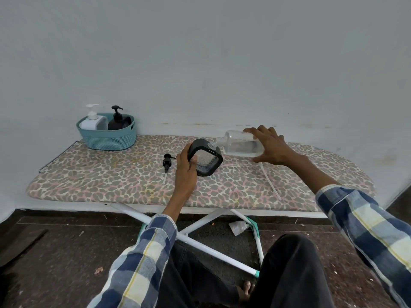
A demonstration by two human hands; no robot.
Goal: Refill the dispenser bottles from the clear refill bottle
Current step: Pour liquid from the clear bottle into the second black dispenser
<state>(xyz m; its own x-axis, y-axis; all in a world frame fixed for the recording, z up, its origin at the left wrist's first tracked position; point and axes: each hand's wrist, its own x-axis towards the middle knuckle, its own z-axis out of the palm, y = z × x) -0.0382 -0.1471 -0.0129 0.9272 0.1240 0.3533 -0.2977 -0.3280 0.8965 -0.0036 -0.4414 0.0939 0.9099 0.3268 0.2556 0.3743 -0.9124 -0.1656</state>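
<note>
Clear refill bottle (241, 144) tipped sideways, gripped by right hand (270, 146), neck at mouth of black dispenser bottle (205, 157), tilted, gripped by left hand (185, 166). Leopard-print ironing board (111, 174); teal basket (107, 135) far left; grey wall (200, 63).

1. Clear refill bottle (242, 146): transparent glossy plastic.
2. Black dispenser bottle (205, 157): matt black frame around a textured, see-through panel.
3. Ironing board (111, 174): cloth cover with a leopard print, on white painted metal legs.
4. Basket (109, 138), far left: teal woven-look plastic.
5. Sleeves: checked woven cloth.
6. Floor: dark speckled stone.
</note>
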